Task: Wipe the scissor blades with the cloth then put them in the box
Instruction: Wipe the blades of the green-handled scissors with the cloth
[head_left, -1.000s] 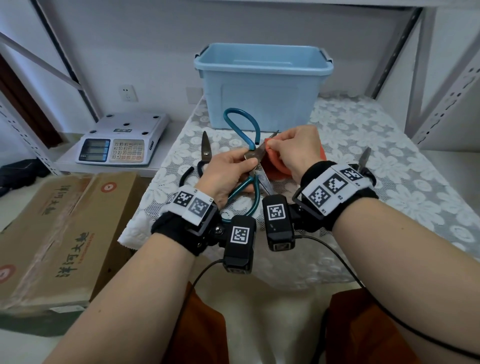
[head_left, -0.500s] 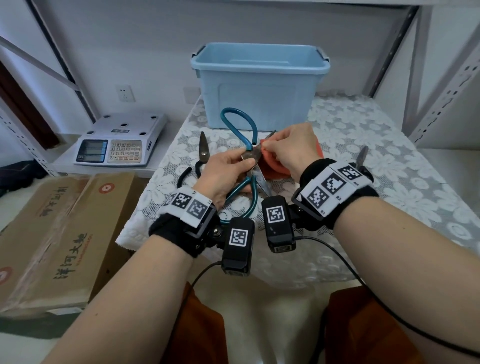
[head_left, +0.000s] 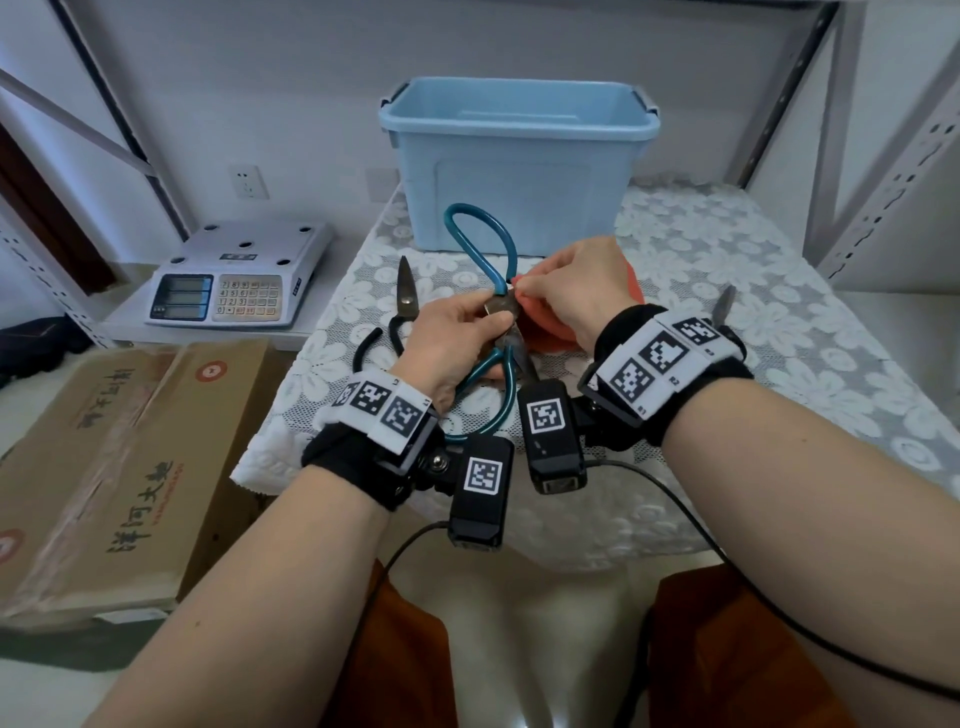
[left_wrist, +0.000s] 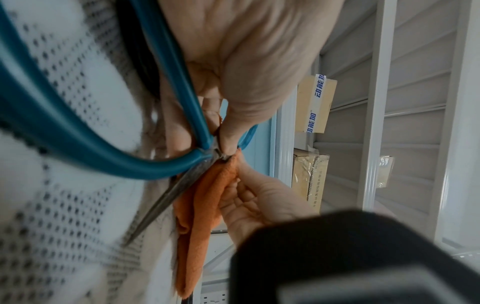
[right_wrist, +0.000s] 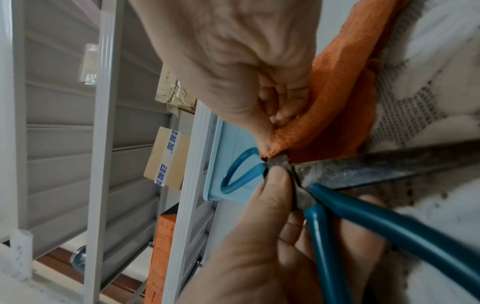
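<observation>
In the middle of the head view, the left hand grips a pair of teal-handled scissors near the joint where the two halves cross, with its thumb and fingers curled round the metal there. The scissors are wide open and held up above the table. One teal loop sticks up toward the top of the frame and the other loop hangs down by the left wrist. The right hand sits just to the right of the left hand, and its fingertips pinch a corner of the orange cloth against the metal at the joint. In the left wrist view the cloth hangs down beside the long grey blade, which points to the lower left of the frame. In the right wrist view the blade runs out to the right edge and looks dull and spotty. The light blue box stands at the back of the table, in the upper middle of the head view, with its top open. A second pair of scissors with black handles lies on the lacy tablecloth, just left of the left hand. A grey weighing scale sits on a low shelf at the left, and a brown cardboard box is in the lower left.
</observation>
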